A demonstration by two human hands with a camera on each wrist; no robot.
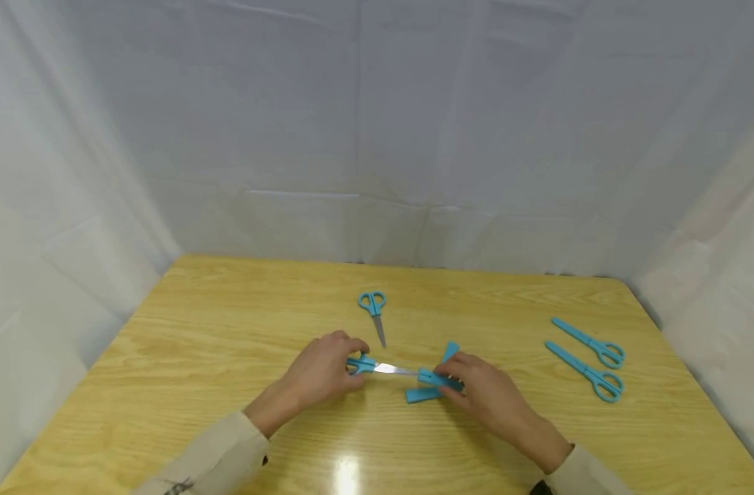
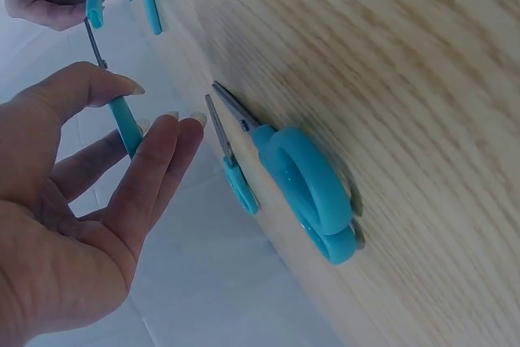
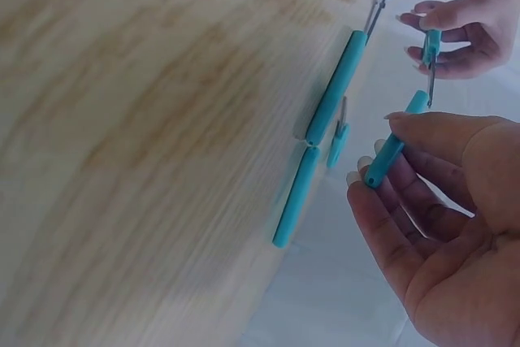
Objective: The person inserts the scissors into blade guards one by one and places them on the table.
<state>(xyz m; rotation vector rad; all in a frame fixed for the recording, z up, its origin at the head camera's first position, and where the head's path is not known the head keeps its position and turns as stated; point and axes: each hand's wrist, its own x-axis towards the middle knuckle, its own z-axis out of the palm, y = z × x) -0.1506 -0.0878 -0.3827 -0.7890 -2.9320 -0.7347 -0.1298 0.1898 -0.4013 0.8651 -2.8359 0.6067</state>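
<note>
My left hand (image 1: 320,369) pinches the light-blue handles of a pair of scissors (image 1: 367,363), its bare metal blades pointing right. A blue blade cover (image 1: 428,377) is pinched between thumb and fingers of my right hand (image 1: 490,395). The blade tip is right at the cover's mouth. Below the right hand, two more blue covers (image 3: 337,87) (image 3: 295,197) lie end to end on the table in the right wrist view. Uncovered scissors (image 1: 372,304) lie behind the hands. In the left wrist view, another uncovered pair of scissors (image 2: 305,188) lies close by on the table.
On the right side of the wooden table (image 1: 166,330) lie two pairs of scissors (image 1: 590,340) (image 1: 586,371) with blue covers over their blades. White cloth (image 1: 408,137) hangs behind the table and along both sides.
</note>
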